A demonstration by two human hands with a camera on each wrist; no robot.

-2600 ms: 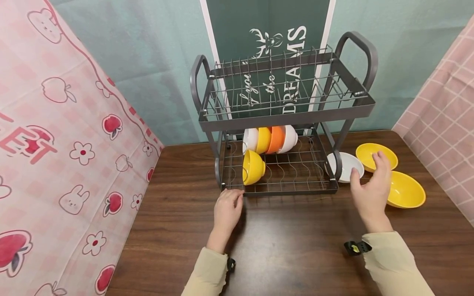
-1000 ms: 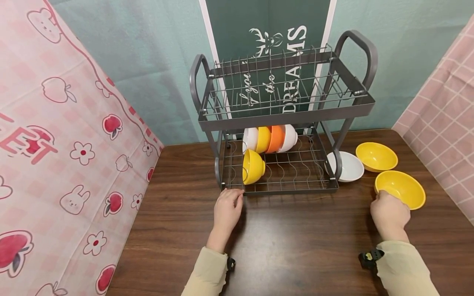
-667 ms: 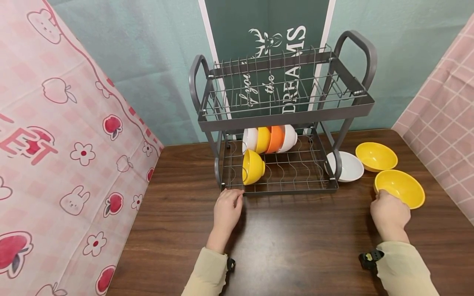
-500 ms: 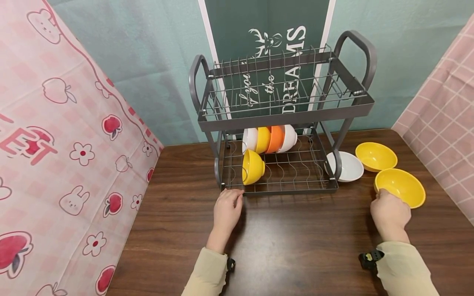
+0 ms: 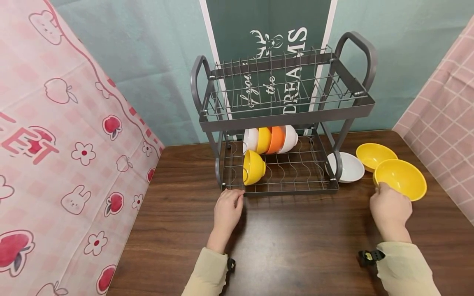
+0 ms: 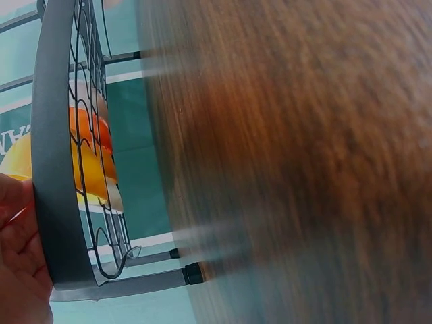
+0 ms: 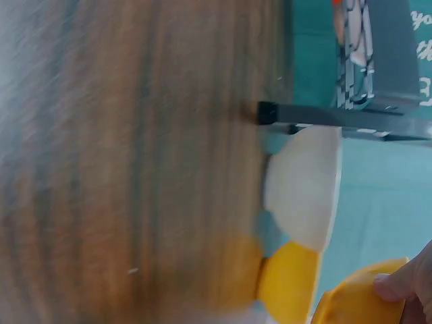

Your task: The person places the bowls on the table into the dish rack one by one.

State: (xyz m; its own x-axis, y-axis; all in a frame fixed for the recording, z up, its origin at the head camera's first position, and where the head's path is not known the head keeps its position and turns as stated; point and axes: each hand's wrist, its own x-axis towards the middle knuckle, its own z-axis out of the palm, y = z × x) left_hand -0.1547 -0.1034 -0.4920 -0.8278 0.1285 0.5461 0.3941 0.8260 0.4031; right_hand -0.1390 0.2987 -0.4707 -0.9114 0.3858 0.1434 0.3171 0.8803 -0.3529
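Observation:
My right hand pinches the near rim of a yellow bowl. In the right wrist view this bowl is tilted and off the table, with the thumb on its side. My left hand grips the front left corner of a grey two-tier dish rack; in the left wrist view its fingers lie against the rack's rail. On the lower tier one yellow bowl stands on its side in front. Behind it a row of white, yellow and orange bowls stands nested.
A white bowl rests on the table by the rack's right foot. Another yellow bowl sits behind the held one. Wire dividers line the rack's upper tier. A pink tiled wall bounds the right side.
My right hand came down from above the bowls to the nearest yellow bowl and took its rim. That bowl has since risen and tilted slightly. My left hand has stayed in place.

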